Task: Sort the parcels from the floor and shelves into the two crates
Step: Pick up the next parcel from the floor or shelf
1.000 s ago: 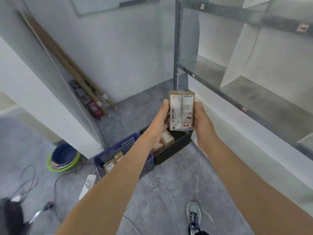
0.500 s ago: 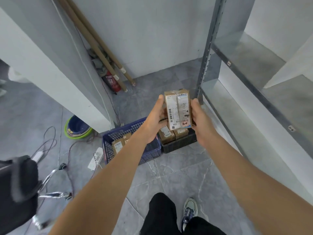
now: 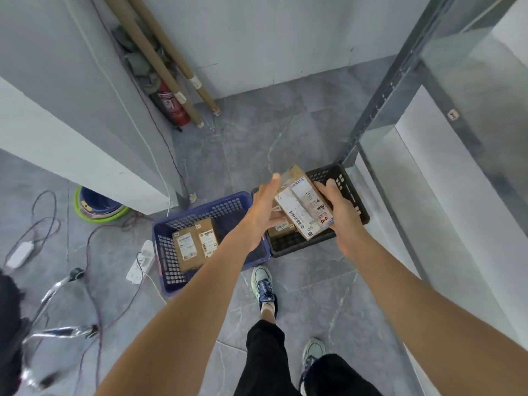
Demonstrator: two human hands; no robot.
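Cardboard first, from the head view: a labelled parcel [image 3: 304, 204] held tilted above the black crate [image 3: 353, 192], not yet inside. Right hand [image 3: 343, 215] wrapped round its right edge, thumb on top, fingers beneath. Left hand [image 3: 261, 217] loose, thumb clear of the box, fingers nearly straight against the underside. Just to the left, a blue crate [image 3: 171, 252] with two parcels [image 3: 185, 247] lying flat.

Best done by lowering close over the boxes [image 3: 281, 231] already in the black crate, levelling before letting go, label up, keeping clear of the rim and of the shelf post [image 3: 368, 118] just behind.

Against half a second ago: parcel turned from upright to slanted and brought lower over the black crate; left hand eased from a firm side grip; gaze dropped, crates nearer.
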